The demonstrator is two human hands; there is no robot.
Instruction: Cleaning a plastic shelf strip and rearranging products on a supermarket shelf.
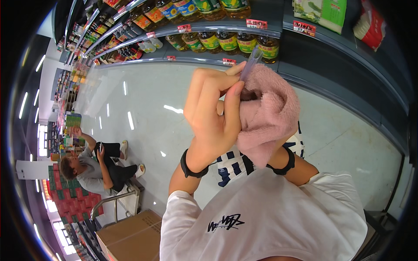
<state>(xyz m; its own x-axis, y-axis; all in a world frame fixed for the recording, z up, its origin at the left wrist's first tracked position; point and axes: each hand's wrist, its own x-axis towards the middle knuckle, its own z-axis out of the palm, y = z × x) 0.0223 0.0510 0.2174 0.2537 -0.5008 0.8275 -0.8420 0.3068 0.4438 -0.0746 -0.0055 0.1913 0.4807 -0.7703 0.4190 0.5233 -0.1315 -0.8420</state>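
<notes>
My left hand [212, 114] pinches a clear plastic strip [252, 62] between thumb and fingers, its open end pointing up towards the shelf. A fluffy pink cloth [271, 111] is bunched right beside these fingers and hides the strip's lower part. Beneath the cloth is my right hand [278, 150], mostly covered, with only the part near the wrist showing; the cloth drapes over it. Each wrist wears a black band. Both hands are raised in front of my chest, apart from the shelf.
Grey store shelves [329, 73] carry bottles of cooking oil [228, 42], bagged goods [321, 14] and red price tags [256, 24]. On the left, a person [94, 169] with a phone sits by a cart [129, 199]. A cardboard box [130, 233] stands near my left side.
</notes>
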